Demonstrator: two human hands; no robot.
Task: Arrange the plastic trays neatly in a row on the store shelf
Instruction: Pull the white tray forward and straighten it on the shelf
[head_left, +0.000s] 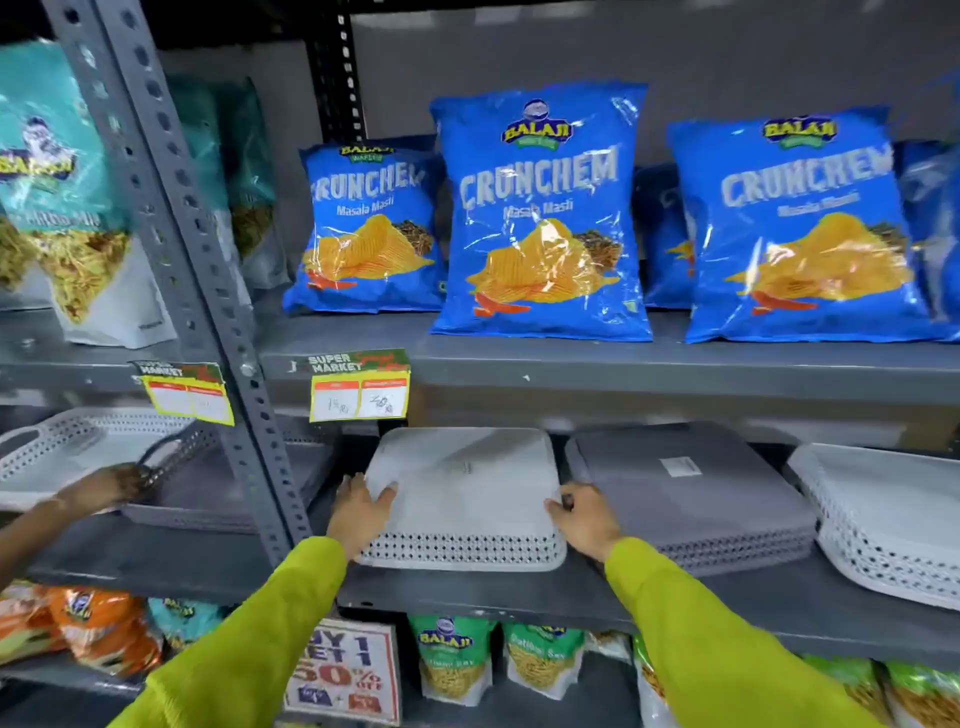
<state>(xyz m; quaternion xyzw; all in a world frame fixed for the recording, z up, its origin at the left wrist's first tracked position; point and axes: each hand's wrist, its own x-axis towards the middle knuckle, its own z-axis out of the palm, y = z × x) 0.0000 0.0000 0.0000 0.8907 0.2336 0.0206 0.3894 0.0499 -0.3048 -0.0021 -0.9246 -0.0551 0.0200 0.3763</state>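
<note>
A light grey perforated plastic tray (462, 488) lies upside down on the middle shelf. My left hand (361, 512) grips its left edge and my right hand (584, 519) grips its right edge. Touching it on the right is a stack of dark grey trays (691, 499), also upside down, with a white label on top. Further right a white perforated tray (883, 525) sits upright at an angle. In the left bay lie a dark grey tray (208, 493) and a white handled tray (67, 447).
Another person's hand (104, 488) reaches onto the dark grey tray in the left bay. A slotted metal upright (208, 291) divides the bays. Blue chip bags (540, 218) stand on the shelf above, price tags (359, 387) hang from its edge, snack packs fill the shelf below.
</note>
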